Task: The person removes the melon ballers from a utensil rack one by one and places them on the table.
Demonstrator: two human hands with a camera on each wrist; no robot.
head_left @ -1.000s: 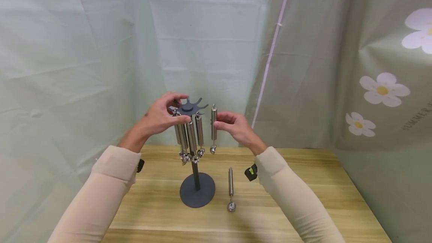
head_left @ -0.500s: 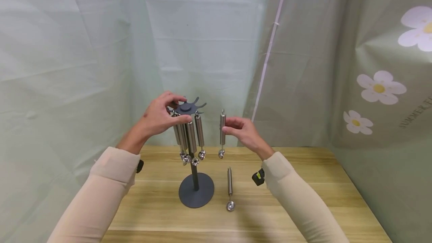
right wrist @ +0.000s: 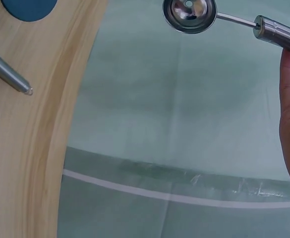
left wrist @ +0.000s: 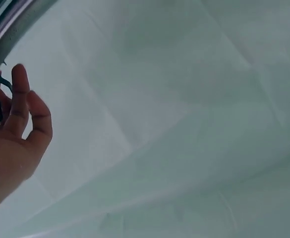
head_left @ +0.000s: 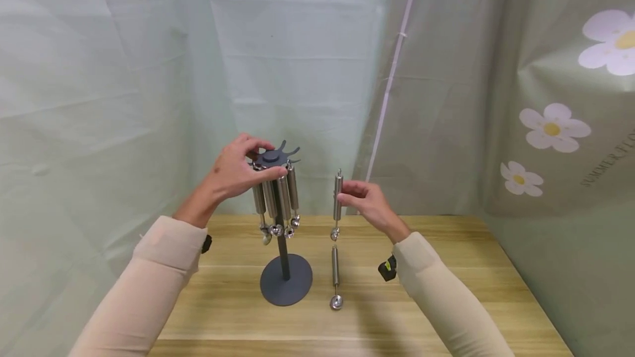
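Pale green cloth hangs behind your wooden table (head_left: 446, 291). Your right hand (head_left: 367, 203) pinches a steel scoop (head_left: 338, 203) by its handle, fingers closed on it, holding it upright in the air with the bowl down, just right of the rack (head_left: 278, 191). Your left hand (head_left: 238, 172) grips the rack's dark star-shaped top, fingers curled round it; four more scoops hang from it. Another scoop (head_left: 335, 280) lies flat on the table beside the rack's round base.
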